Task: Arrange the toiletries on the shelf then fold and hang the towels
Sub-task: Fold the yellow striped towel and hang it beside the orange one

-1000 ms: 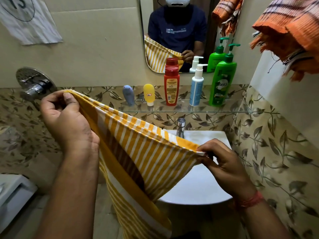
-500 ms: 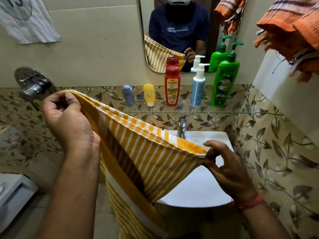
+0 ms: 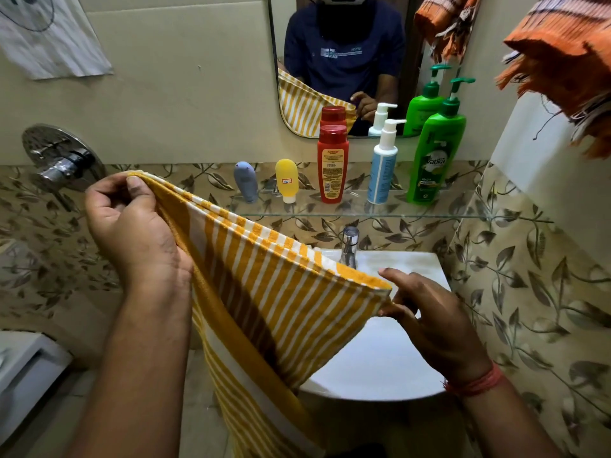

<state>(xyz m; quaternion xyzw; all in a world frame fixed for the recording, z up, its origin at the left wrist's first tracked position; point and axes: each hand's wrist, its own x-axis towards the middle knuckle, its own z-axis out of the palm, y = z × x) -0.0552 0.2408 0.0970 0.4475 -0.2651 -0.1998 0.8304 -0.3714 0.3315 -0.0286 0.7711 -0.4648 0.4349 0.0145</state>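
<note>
1. A person's left hand (image 3: 132,233) pinches one top corner of a yellow-and-white striped towel (image 3: 281,299), thumb pressed over the doubled edge, beside a chrome wall valve (image 3: 61,160).
2. The towel stretches taut between the hands, hanging folded in front of the white sink (image 3: 380,358).
3. On the glass shelf (image 3: 347,213) stand a grey tube (image 3: 246,181), yellow tube (image 3: 287,180), red bottle (image 3: 332,163), white pump bottle (image 3: 383,165) and green pump bottle (image 3: 434,157).
4. The right hand (image 3: 433,322) pinches the opposite corner.
5. An orange towel (image 3: 562,54) hangs upper right.
</note>
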